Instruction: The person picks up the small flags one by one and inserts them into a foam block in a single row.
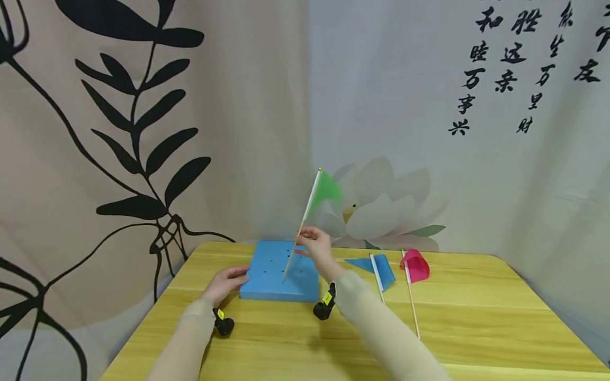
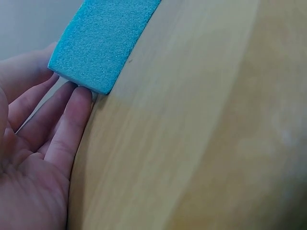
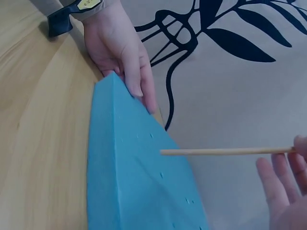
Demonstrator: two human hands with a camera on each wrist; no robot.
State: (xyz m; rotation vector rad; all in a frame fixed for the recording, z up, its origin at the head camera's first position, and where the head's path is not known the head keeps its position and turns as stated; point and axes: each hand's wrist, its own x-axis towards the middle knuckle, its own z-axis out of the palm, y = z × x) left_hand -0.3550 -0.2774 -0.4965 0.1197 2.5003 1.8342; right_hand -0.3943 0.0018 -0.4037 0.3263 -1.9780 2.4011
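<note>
My right hand point(image 1: 320, 248) pinches the wooden stick of a small green flag point(image 1: 326, 193) between thumb and fingers. The flag leans to the right at its top. In the right wrist view, the stick's bare lower end point(image 3: 211, 152) points at a blue foam block point(image 3: 144, 191) dotted with small holes, and its tip shows above the top face. My left hand point(image 1: 226, 283) rests against the block's left side. Seen from the left wrist, its straight fingers point(image 2: 72, 115) touch the foam block's point(image 2: 100, 45) lower edge, with the thumb by the upper edge.
To the right of the block lie a blue flag point(image 1: 385, 271) and a pink flag point(image 1: 416, 264) on sticks, on the wooden table point(image 1: 476, 317). A curtain point(image 1: 257, 132) with plant prints and black lettering hangs behind the table.
</note>
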